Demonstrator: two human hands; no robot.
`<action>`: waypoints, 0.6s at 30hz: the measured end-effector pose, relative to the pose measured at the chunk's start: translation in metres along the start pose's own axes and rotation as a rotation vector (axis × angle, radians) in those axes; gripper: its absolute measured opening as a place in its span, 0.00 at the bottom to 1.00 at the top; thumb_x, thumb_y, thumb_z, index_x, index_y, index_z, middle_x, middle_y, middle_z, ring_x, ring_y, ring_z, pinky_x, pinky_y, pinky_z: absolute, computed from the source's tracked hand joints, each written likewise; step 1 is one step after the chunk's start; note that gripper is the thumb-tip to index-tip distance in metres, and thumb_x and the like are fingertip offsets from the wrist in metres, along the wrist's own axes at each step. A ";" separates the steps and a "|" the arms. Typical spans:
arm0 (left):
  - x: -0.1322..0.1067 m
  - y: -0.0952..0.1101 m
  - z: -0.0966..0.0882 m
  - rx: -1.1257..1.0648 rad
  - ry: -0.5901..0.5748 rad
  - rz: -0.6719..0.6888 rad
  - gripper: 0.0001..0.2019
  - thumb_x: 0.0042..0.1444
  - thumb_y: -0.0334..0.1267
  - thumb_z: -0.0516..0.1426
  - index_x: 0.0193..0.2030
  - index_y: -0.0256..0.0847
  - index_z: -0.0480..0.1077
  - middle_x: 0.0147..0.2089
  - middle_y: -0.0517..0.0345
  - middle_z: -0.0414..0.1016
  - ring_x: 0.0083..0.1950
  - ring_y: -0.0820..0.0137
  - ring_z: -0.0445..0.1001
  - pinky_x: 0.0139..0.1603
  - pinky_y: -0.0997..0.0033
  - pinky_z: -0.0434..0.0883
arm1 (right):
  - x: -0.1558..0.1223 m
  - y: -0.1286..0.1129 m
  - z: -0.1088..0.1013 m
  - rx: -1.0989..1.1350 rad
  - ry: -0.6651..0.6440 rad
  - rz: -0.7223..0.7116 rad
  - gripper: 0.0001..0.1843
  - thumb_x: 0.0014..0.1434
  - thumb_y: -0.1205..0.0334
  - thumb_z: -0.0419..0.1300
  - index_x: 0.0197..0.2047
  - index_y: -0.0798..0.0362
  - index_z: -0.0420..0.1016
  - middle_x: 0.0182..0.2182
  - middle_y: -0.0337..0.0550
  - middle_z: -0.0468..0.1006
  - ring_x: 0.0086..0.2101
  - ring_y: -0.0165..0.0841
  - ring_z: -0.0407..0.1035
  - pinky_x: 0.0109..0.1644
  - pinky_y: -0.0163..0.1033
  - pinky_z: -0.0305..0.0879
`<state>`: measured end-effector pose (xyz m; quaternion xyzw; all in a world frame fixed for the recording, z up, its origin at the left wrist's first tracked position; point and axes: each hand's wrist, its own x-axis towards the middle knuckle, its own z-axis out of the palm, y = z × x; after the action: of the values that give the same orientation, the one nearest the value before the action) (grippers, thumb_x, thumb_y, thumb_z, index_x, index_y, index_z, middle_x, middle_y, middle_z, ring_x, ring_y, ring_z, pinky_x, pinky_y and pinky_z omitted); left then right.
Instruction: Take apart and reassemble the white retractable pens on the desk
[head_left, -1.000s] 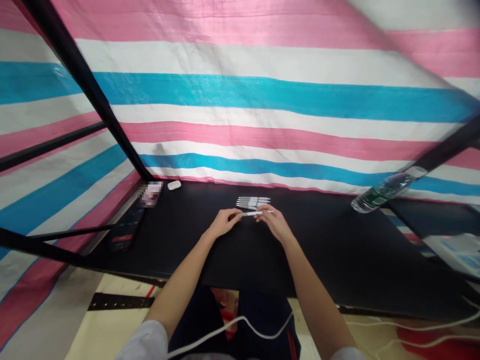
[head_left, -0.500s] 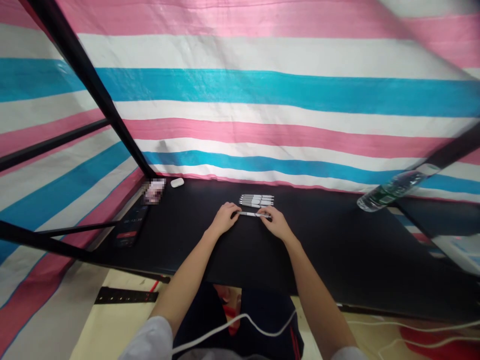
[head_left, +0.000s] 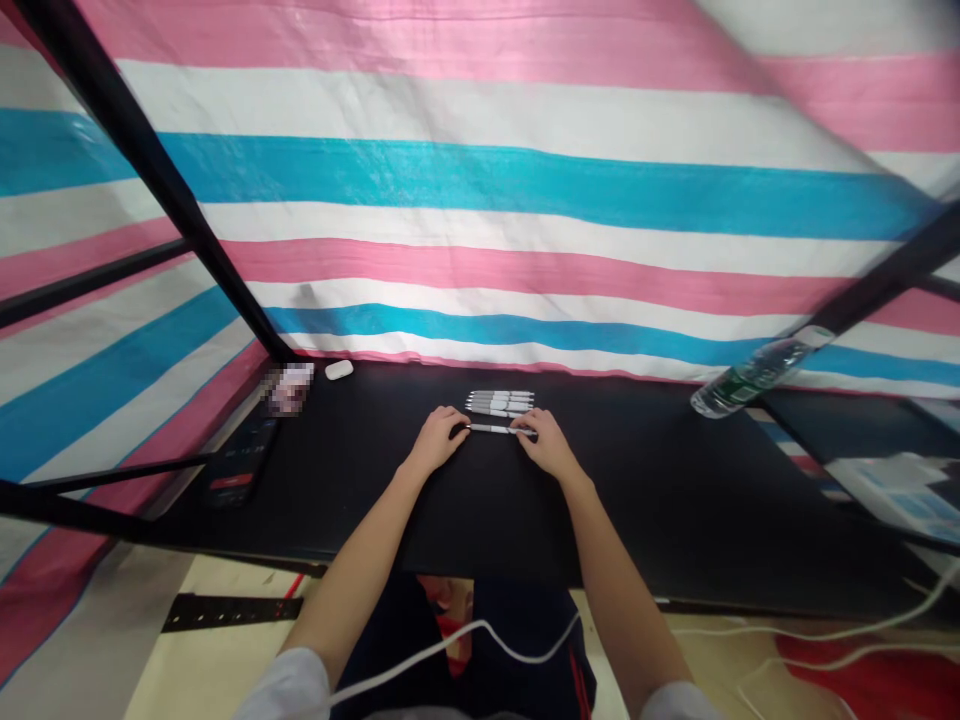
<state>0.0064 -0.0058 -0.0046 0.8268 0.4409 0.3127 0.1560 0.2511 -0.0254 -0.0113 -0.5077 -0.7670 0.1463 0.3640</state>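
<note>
A grey-and-white pen lies crosswise between my two hands, low over the black table. My left hand pinches its left tip with thumb and finger. At the other end, the fingers of my right hand close round the pen. Just beyond it, several similar pens lie side by side in a neat stack of rows, all pointing the same way.
On the black table, a clear water bottle lies at the right by the frame. To the left are a phone, a blurred pinkish item and a small white case. A white cable crosses my lap.
The view has turned slightly right, so everything sits a little further left. Both hands still grip the pen at its ends, and the row of pens is unchanged.
</note>
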 end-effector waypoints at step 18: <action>0.008 -0.001 0.011 0.094 0.067 -0.047 0.05 0.59 0.34 0.55 0.38 0.41 0.74 0.37 0.54 0.73 0.42 0.64 0.68 0.45 0.63 0.67 | 0.001 0.005 0.014 -0.104 0.189 0.110 0.04 0.54 0.65 0.57 0.34 0.50 0.70 0.33 0.44 0.68 0.38 0.39 0.64 0.45 0.44 0.65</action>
<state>0.0165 0.0018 -0.0106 0.8117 0.4791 0.3155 0.1094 0.2444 -0.0199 -0.0240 -0.5787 -0.7068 0.0777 0.3994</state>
